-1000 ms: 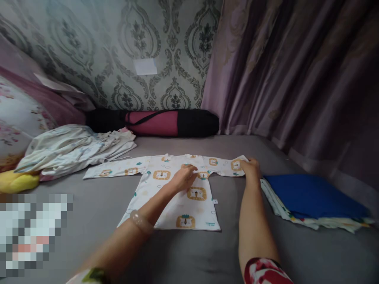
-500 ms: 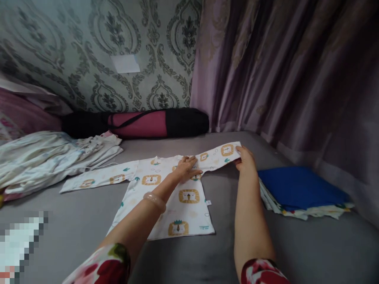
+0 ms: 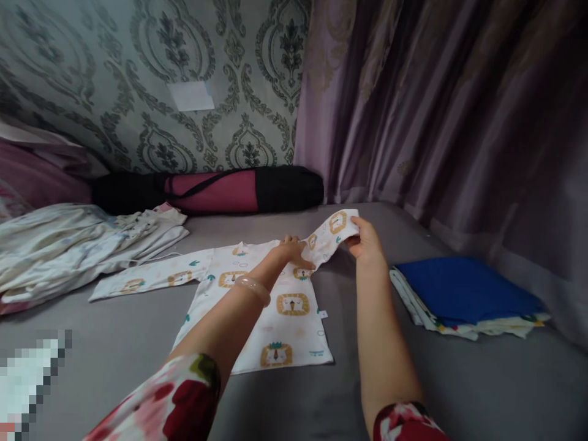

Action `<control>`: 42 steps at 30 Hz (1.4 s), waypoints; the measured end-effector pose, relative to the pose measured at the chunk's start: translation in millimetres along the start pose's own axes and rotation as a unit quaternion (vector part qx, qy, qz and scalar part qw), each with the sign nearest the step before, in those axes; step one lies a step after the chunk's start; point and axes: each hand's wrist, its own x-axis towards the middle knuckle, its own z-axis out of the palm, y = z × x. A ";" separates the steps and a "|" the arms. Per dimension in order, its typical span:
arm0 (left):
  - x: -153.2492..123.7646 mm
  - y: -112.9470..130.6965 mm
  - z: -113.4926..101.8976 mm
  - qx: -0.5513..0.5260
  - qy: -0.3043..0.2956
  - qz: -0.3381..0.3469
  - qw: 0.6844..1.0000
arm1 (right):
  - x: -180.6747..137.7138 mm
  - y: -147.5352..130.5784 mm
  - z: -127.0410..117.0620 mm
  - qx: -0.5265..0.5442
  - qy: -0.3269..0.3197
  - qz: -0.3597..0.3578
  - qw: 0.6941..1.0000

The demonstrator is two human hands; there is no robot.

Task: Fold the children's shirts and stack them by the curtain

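Note:
A small white long-sleeved shirt (image 3: 257, 312) with lion faces and green leaves lies spread out, its body toward me and its left-hand sleeve (image 3: 151, 275) flat. My left hand (image 3: 293, 251) rests on the shirt by the right-hand shoulder, thumb stretched apart from the fingers; it looks open, pressing on the cloth. At the cuff of the other sleeve (image 3: 337, 226), my right hand (image 3: 364, 239) pinches the fabric between thumb and fingers. That sleeve is raised off the bed and bends upward from the shoulder.
The shirt lies on a grey bed sheet (image 3: 294, 401). On the right is a folded stack topped with blue cloth (image 3: 463, 288). Rumpled pale clothes (image 3: 87, 251) lie at the left. A black and maroon long bag (image 3: 211, 191) sits against the wall, beside purple curtains (image 3: 358, 110).
My right hand has lifted the sleeve cuff and brought it a little left, so the sleeve now bends. My left hand stays at the shoulder, its wrist raised slightly.

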 end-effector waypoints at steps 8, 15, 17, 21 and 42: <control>-9.1 -10.9 13.2 -0.188 0.120 -0.011 0.975 | -17.4 12.1 18.8 -0.056 -0.024 -0.011 0.998; -68.0 -67.9 53.3 -0.631 0.231 -0.092 0.735 | -45.5 44.9 47.0 -0.190 -0.057 -0.049 0.979; -82.4 -79.1 57.1 -0.704 0.244 -0.113 0.658 | -58.4 58.8 54.3 -0.244 -0.103 -0.056 0.963; -96.2 -90.2 52.5 -0.789 0.230 -0.165 0.546 | -79.1 80.2 58.4 -0.316 -0.323 0.028 0.892; -97.9 -116.6 59.1 -0.456 0.371 -0.252 0.768 | -9.9 78.7 10.2 -0.430 -0.063 -0.058 0.899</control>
